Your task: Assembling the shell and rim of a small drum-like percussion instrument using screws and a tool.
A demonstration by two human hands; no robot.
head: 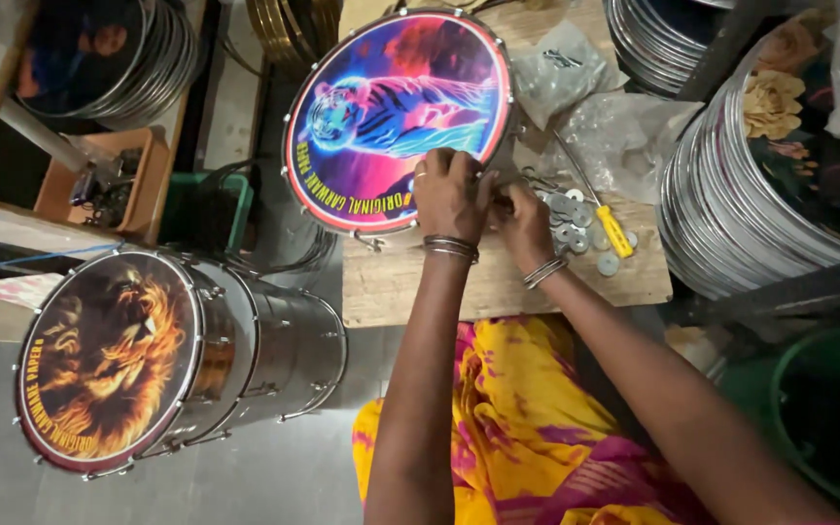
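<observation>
Head view: my left hand (449, 194) rests curled on the lower rim of the tiger-print drum (396, 117), which lies at the wooden board's (498, 287) left edge. My right hand (522, 219) pinches something small beside it; I cannot tell what. Washers (576, 228) and a yellow-handled screwdriver (612, 229) lie just right.

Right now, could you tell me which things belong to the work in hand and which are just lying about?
In hand: left hand, right hand, tiger drum head, washers.
Lying about: lion drum, yellow-handled screwdriver, plastic bags, stacked hoops.
</observation>
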